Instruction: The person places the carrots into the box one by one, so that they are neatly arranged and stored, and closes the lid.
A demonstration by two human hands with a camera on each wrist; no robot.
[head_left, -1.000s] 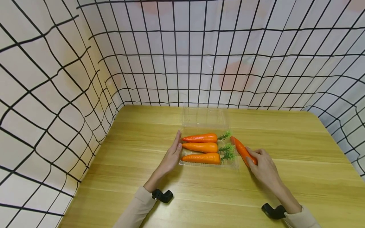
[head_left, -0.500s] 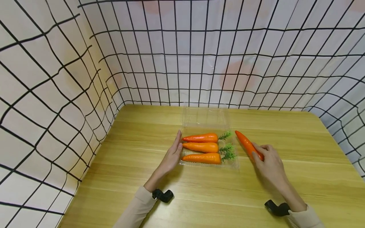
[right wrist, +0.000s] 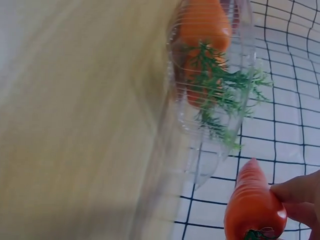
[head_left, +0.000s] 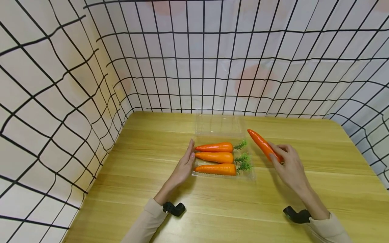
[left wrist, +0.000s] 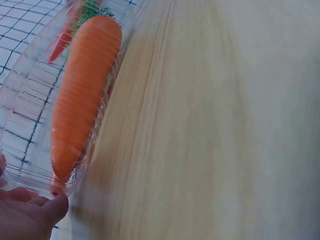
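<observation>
My right hand [head_left: 290, 168] pinches an orange carrot [head_left: 262, 145] by its thick end, to the right of a clear plastic clamshell box [head_left: 253, 173]. Its tip points up and to the left. Seen from the right wrist, thumb and finger grip the carrot [right wrist: 255, 210] apart from the box, green stub towards the camera. My left hand [head_left: 182, 168] rests with straight fingers along the box's left end. Inside the box lie a top carrot [head_left: 214, 147], a middle carrot [head_left: 214, 157] and a bottom carrot [head_left: 215, 169], leafy ends right. The left wrist view shows the nearest carrot [left wrist: 85, 95] through the ribbed wall.
The box's clear lid [head_left: 218, 125] lies folded back towards the rear edge of the wooden table [head_left: 222, 212]. A white wall with a black wire grid [head_left: 200, 67] rises behind the table and along both sides.
My right hand has drawn the carrot away to the right of the box, then raised it, its tip shifting up the view. The left hand and the box have stayed in place.
</observation>
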